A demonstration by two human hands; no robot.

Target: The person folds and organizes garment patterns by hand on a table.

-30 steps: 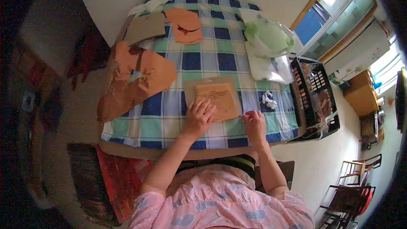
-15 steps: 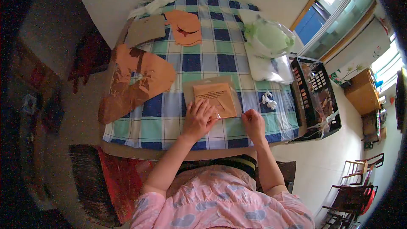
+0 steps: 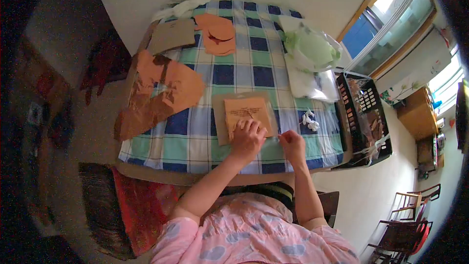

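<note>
An orange-brown folded sheet [image 3: 248, 106] with printed dark text lies in front of me, with what looks like a clear plastic sleeve around it. Beige card [image 3: 220, 117] shows along its left side. My left hand [image 3: 248, 139] rests on the lower part of the sheet, fingers extended and slightly spread. Just right of the sleeve's lower corner, my right hand [image 3: 293, 145] is closed in a pinch at the tablecloth. A tiny pale bit shows at its fingertips, too small to name.
A checked tablecloth [image 3: 222, 76] covers the table. Large orange sheets [image 3: 171, 85] lie left, smaller orange pieces [image 3: 218, 32] and a grey-brown board [image 3: 172, 36] behind. Plastic bags [image 3: 312, 51], a crumpled white scrap [image 3: 309, 121] and a black basket [image 3: 364, 112] stand or lie right.
My left hand has slid right across the sheet, from its lower left corner to its lower middle. My right hand stays closed in nearly the same place. The view has shifted slightly.
</note>
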